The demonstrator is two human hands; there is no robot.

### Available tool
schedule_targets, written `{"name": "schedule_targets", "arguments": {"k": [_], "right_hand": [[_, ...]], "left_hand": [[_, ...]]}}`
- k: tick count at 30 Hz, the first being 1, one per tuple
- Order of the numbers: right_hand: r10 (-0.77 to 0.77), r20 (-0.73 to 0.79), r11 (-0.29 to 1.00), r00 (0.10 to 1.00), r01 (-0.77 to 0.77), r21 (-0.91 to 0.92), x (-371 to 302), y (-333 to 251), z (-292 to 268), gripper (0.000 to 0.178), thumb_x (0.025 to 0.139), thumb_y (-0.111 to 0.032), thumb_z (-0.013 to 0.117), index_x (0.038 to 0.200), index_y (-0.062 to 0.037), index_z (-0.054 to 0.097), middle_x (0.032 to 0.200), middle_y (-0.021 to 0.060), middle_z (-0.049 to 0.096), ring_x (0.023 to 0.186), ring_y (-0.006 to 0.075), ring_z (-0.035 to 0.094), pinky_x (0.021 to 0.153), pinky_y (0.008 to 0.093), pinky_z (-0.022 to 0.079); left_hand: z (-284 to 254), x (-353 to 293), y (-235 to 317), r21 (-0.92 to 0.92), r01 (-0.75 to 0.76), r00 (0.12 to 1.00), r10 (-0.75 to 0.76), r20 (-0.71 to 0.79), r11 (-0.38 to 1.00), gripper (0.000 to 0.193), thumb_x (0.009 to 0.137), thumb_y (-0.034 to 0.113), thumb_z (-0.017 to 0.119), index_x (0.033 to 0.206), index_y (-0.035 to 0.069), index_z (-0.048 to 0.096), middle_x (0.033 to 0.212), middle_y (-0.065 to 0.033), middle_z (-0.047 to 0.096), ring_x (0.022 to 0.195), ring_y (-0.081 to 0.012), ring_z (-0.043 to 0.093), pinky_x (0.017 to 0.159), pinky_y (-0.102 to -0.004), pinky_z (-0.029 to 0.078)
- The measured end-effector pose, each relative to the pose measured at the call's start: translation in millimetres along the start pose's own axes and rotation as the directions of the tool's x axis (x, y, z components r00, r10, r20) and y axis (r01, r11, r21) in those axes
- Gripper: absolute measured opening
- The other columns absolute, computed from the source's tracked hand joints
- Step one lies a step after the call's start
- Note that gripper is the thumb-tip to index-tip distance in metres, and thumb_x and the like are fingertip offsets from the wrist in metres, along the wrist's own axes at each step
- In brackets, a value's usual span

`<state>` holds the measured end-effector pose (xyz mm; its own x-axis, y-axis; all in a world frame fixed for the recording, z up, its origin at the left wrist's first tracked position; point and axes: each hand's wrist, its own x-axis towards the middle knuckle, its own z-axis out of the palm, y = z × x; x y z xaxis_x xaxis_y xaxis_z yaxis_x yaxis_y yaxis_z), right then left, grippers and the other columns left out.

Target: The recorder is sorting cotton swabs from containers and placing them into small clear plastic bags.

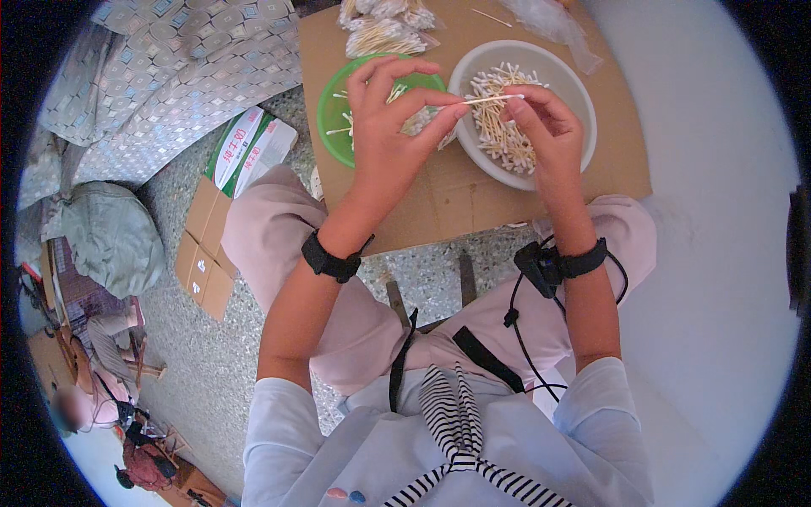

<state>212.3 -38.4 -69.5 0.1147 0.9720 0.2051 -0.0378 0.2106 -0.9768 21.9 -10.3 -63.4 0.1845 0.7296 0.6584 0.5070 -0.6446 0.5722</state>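
Over the white bowl [589, 118], a cotton swab [488, 100] with a pale wooden stick is held nearly level between my two hands. My left hand [384, 139] pinches its left end with thumb and index finger, the other fingers curled above. At the other tip, the thumb and fingers of my right hand [553, 139] are closed on it. Many loose cotton swabs [498, 135] fill the white bowl. Partly behind my left hand stands a green bowl [325, 127] with some swabs inside; much of its content is hidden.
Bagged swabs [384, 38] lie at the far edge of the cardboard-covered table [473, 215]. A single swab [492, 17] and a clear plastic bag [553, 34] are at the far right. A white wall [718, 253] stands close on the right. Flattened boxes [207, 245] lie left; two people sit lower left.
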Motion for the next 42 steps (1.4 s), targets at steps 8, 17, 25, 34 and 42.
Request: {"name": "schedule_targets", "arguments": {"k": [8, 17, 25, 34, 42], "right_hand": [[0.019, 0.003, 0.999, 1.000, -0.019, -0.040, 2, 3, 2, 0.014, 0.087, -0.010, 0.065, 0.097, -0.0005, 0.066, 0.096, 0.0054, 0.068, 0.089, 0.0103, 0.062, 0.079, 0.0243, 0.049], [-0.102, 0.341, 0.818, 0.935, 0.274, -0.506, -7, 2, 9, 0.015, 0.084, -0.018, 0.067, 0.091, -0.0048, 0.069, 0.087, 0.0082, 0.068, 0.076, 0.0216, 0.065, 0.071, 0.0310, 0.050], [-0.082, 0.373, 0.770, 0.924, 0.297, -0.565, -6, -3, 10, 0.018, 0.081, -0.024, 0.068, 0.088, -0.0078, 0.070, 0.086, 0.0070, 0.068, 0.081, 0.0251, 0.064, 0.081, 0.0372, 0.047], [-0.127, 0.453, 0.578, 0.882, 0.437, -0.689, -12, 2, 6, 0.017, 0.082, -0.024, 0.066, 0.091, -0.0101, 0.068, 0.088, 0.0043, 0.066, 0.090, 0.0227, 0.060, 0.104, 0.0442, 0.028], [-0.086, 0.442, 0.712, 0.893, 0.365, -0.600, -8, 7, 3, 0.020, 0.084, -0.024, 0.064, 0.096, -0.0074, 0.068, 0.093, 0.0073, 0.066, 0.094, 0.0235, 0.058, 0.104, 0.0439, 0.029]], "left_hand": [[0, -3, -5, -0.089, 0.103, 0.994, -0.104, -0.011, 0.991, 0.011, 0.070, 0.017, 0.077, 0.079, 0.014, 0.073, 0.105, -0.0008, 0.061, 0.109, -0.0252, 0.046, 0.095, -0.0385, 0.035], [-5, -2, -2, -0.145, 0.167, 0.986, -0.162, 0.044, 0.975, 0.012, 0.070, 0.017, 0.078, 0.077, 0.010, 0.071, 0.104, -0.0019, 0.061, 0.107, -0.0234, 0.047, 0.091, -0.0355, 0.037], [-2, -5, -5, -0.142, 0.119, 0.993, -0.115, 0.041, 0.983, 0.013, 0.068, 0.018, 0.078, 0.076, 0.012, 0.071, 0.102, -0.0003, 0.061, 0.107, -0.0232, 0.048, 0.092, -0.0367, 0.037], [5, -10, 0, -0.172, -0.035, 0.996, 0.049, 0.077, 0.984, 0.011, 0.068, 0.016, 0.077, 0.076, 0.013, 0.071, 0.100, -0.0001, 0.063, 0.104, -0.0237, 0.050, 0.091, -0.0375, 0.039], [3, -12, 4, -0.181, -0.080, 0.992, 0.097, 0.086, 0.980, 0.013, 0.069, 0.014, 0.076, 0.080, 0.012, 0.071, 0.097, 0.0002, 0.063, 0.101, -0.0237, 0.051, 0.089, -0.0374, 0.041]]}}
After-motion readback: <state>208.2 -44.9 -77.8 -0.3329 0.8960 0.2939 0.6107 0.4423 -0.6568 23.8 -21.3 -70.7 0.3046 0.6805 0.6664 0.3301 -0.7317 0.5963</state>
